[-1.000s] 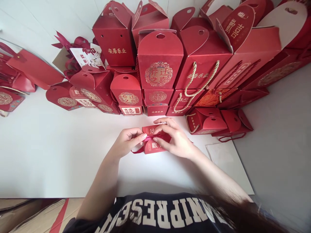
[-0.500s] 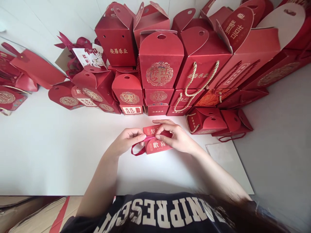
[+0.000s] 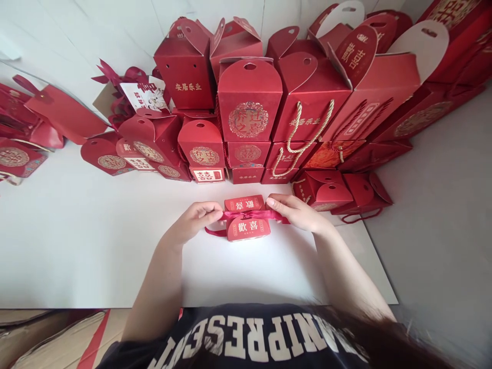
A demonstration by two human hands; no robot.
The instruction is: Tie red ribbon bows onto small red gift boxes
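A small red gift box (image 3: 248, 229) with pale printed characters sits on the white table in front of me. Across its top runs a dark red ribbon (image 3: 255, 214), crossed or knotted near the middle. My left hand (image 3: 196, 219) pinches the ribbon at the box's left side, and a loose loop hangs below those fingers. At the right side, my right hand (image 3: 294, 210) has its fingers closed on the other ribbon end, whose tail shows under the hand. The ribbon is stretched nearly straight between both hands.
Red gift boxes (image 3: 249, 102), some with rope handles, stand stacked along the back wall. Smaller red boxes (image 3: 328, 190) stand at the right. Ribbon bows (image 3: 128, 77) and a red bag (image 3: 65, 110) lie at the back left. The white table's (image 3: 96, 246) front edge is near my body.
My right hand has moved from the box's top out to the right, drawing the ribbon across. My left hand has shifted slightly left. The box's top now shows more fully.
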